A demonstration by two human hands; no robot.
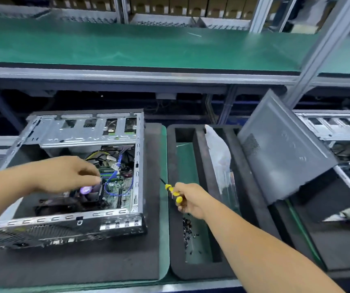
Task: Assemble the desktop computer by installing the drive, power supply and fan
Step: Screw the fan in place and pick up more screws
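Observation:
An open desktop case (43, 227) lies on a black foam mat at the left, showing its motherboard (117, 189), blue cables and a black cooler fan (85, 193) with a purple label. My left hand (64, 174) reaches into the case just above the fan, fingers pinched together; whether they grip anything cannot be made out. My right hand (189, 199) is to the right of the case, shut on a yellow-and-black screwdriver (173, 192) whose tip points up and left toward the case. The drive bay (89, 132) sits at the case's far side.
A black foam tray (174, 240) to the right holds a pile of small dark screws (188, 231) and a clear plastic bag (220, 157). A grey side panel (282, 149) leans at the right over another open case (335, 125). A green shelf (140, 45) runs across above.

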